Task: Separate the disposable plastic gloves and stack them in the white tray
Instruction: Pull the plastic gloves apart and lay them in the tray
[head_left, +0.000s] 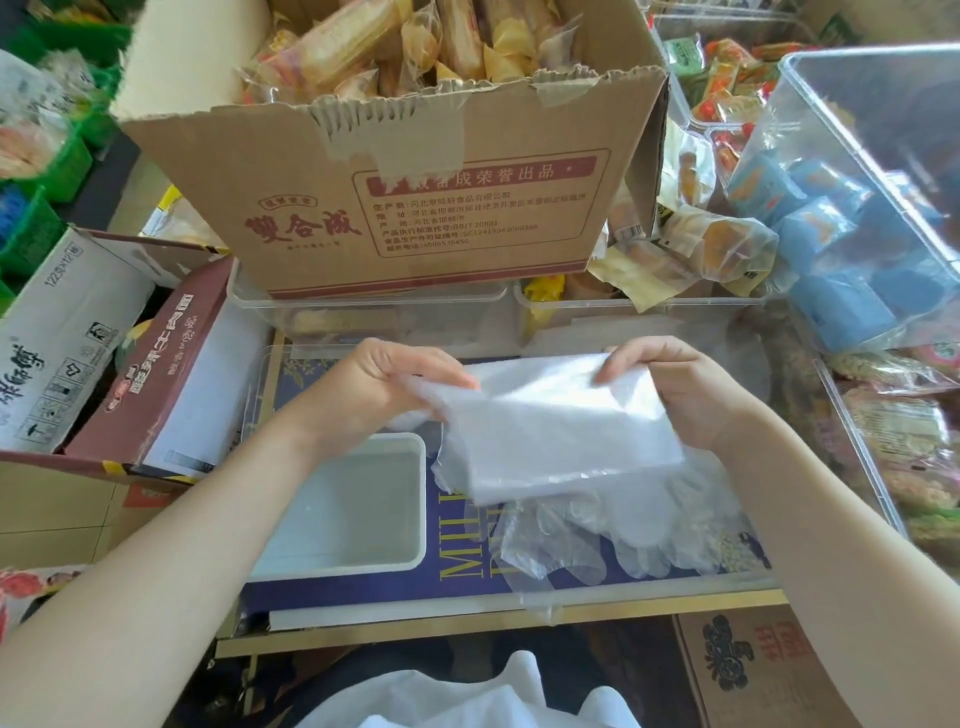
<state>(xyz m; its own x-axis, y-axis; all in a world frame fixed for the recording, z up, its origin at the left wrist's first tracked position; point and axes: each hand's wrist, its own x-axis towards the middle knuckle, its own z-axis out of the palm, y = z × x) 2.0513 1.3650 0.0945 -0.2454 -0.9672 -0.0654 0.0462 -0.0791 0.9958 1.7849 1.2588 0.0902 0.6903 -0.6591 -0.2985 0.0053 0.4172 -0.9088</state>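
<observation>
Nearest, loose clear gloves (613, 525) are seen lying on the dark blue surface (457, 540), just right of the white tray (358, 499). Above them a folded glove stack (561, 431) is held up w/ both hands: left hand (374, 384) is pinching a thin layer at the stack's left edge, right hand (675, 384) is curled round its right edge. Behind, clear bins (374, 312) & a cardboard box (415, 182) of wrapped snacks are seen.
</observation>
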